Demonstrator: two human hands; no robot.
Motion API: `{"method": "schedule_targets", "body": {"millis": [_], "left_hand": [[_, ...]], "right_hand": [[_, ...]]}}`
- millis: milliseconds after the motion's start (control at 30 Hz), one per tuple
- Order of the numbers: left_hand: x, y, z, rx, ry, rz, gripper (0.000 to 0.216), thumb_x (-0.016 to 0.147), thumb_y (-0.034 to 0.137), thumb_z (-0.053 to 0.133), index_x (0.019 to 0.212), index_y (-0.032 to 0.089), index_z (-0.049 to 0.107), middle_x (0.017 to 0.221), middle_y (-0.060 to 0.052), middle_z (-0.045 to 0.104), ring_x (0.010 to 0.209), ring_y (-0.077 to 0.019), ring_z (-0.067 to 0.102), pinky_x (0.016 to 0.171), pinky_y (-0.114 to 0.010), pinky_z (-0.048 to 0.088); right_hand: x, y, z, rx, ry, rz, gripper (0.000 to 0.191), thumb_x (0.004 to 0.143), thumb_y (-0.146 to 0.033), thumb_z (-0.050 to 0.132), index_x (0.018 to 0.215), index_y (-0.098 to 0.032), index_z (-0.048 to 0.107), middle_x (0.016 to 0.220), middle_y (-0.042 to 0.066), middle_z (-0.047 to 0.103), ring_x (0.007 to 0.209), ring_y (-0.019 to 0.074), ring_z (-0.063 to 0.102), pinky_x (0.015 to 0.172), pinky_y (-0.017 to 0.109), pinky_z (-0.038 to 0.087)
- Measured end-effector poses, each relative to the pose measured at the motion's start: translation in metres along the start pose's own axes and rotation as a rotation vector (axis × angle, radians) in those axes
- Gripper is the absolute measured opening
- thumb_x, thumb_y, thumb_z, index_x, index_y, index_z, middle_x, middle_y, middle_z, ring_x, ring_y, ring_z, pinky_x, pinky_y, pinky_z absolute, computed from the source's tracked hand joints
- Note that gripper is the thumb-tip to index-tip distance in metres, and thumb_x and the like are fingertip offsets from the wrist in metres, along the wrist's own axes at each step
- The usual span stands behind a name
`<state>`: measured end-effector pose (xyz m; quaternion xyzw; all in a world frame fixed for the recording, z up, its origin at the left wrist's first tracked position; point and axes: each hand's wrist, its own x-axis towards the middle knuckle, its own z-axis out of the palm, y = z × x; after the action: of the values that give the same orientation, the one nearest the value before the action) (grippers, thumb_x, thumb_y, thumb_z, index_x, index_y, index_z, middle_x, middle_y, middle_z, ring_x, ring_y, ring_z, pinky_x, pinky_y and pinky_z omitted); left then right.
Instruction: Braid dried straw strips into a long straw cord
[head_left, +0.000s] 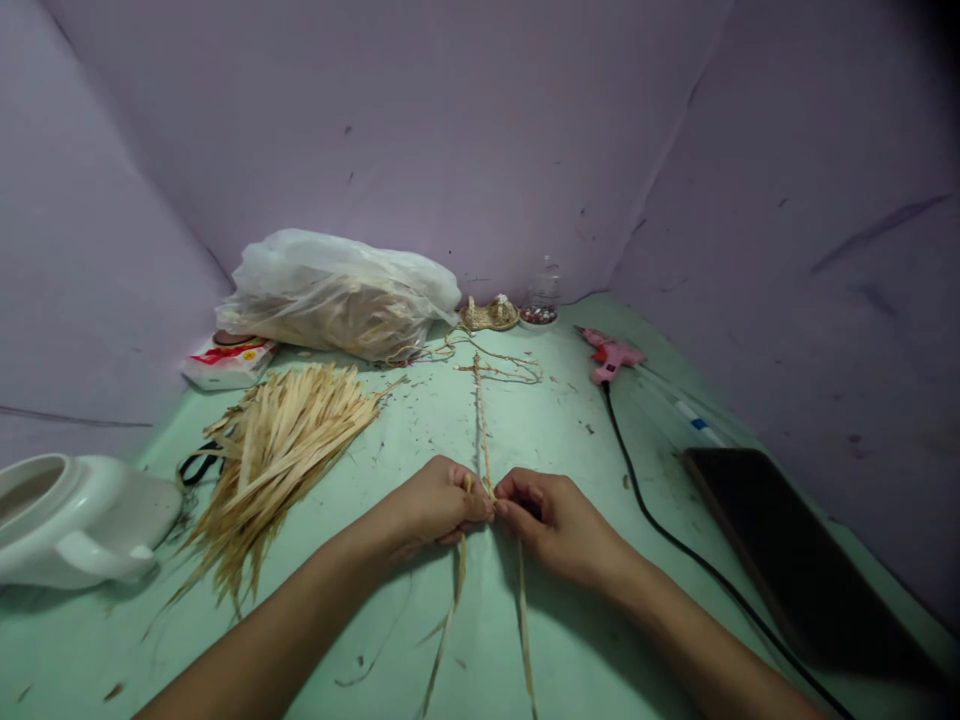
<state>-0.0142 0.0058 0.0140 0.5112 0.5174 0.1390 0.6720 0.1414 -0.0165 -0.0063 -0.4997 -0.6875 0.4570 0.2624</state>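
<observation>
My left hand is closed in a pinch on a dried fibre strand, whose loose end hangs toward me below the fingers. Opposite it, almost touching, my right hand pinches another strand that trails to the near edge. Between the fingertips runs the near end of a thin twisted fibre cord, which stretches straight away from me over the table. Its far part lies in a loose loop near the back. The exact crossing of the strands is partly hidden by my fingers.
Left lie a bundle of dry fibre strips, a white ceramic vessel and a small box. Behind are a plastic bag, a woven piece and a clear container. Right are a pink glue gun, its cord and a dark phone-like slab.
</observation>
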Motion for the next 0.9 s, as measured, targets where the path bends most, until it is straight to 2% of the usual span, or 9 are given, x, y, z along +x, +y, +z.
{"method": "schedule_targets", "body": {"millis": [200,367,500,733,800,900], "left_hand": [[0.003,-0.001,0.002,0.008,0.074,-0.003,0.004,0.055,0.016,0.052,0.052,0.015,0.049,0.038,0.007,0.032,0.035,-0.0039,0.023,0.036,-0.020,0.016],[0.005,-0.005,0.008,0.092,0.182,0.061,0.006,0.051,0.011,0.048,0.047,0.012,0.051,0.039,0.005,0.036,0.041,-0.0046,0.028,0.041,-0.020,0.019],[0.004,-0.004,0.013,0.075,0.206,0.062,0.009,0.051,0.011,0.046,0.042,0.013,0.047,0.038,0.005,0.032,0.040,-0.0047,0.026,0.040,-0.020,0.019],[-0.004,0.008,0.020,-0.172,0.227,-0.057,0.013,0.049,0.011,0.049,0.039,0.015,0.040,0.034,0.007,0.028,0.035,-0.0026,0.020,0.037,-0.019,0.013],[-0.006,0.009,0.019,-0.208,0.205,-0.064,0.012,0.049,0.011,0.049,0.041,0.015,0.042,0.034,0.008,0.028,0.035,-0.0024,0.020,0.037,-0.019,0.012],[-0.005,0.006,0.017,-0.148,0.205,-0.025,0.005,0.049,0.010,0.049,0.045,0.012,0.050,0.037,0.005,0.038,0.037,-0.0036,0.028,0.039,-0.019,0.017]], "right_hand": [[0.000,0.000,0.002,-0.024,-0.004,0.005,0.014,0.078,-0.025,0.044,0.072,-0.016,0.053,0.059,-0.001,0.051,0.054,0.0094,0.041,0.049,0.021,0.031],[-0.009,-0.010,-0.001,-0.320,0.096,0.012,0.015,0.075,-0.026,0.048,0.070,-0.018,0.060,0.060,0.003,0.058,0.052,0.0114,0.045,0.049,0.024,0.027],[-0.019,-0.019,0.002,-0.502,0.184,-0.037,0.016,0.073,-0.024,0.050,0.063,-0.018,0.061,0.058,0.005,0.059,0.049,0.0119,0.046,0.047,0.026,0.022],[-0.031,-0.019,0.024,-0.888,0.161,-0.183,0.015,0.069,-0.010,0.046,0.068,-0.015,0.060,0.059,0.004,0.061,0.040,0.0099,0.045,0.043,0.028,0.015],[-0.031,-0.019,0.028,-0.933,0.160,-0.188,0.017,0.068,-0.008,0.046,0.071,-0.015,0.061,0.059,0.004,0.062,0.040,0.0098,0.045,0.043,0.028,0.014],[-0.033,-0.026,0.026,-0.881,0.075,-0.154,0.017,0.068,-0.009,0.048,0.073,-0.014,0.063,0.062,0.004,0.063,0.041,0.0097,0.046,0.043,0.027,0.014]]}}
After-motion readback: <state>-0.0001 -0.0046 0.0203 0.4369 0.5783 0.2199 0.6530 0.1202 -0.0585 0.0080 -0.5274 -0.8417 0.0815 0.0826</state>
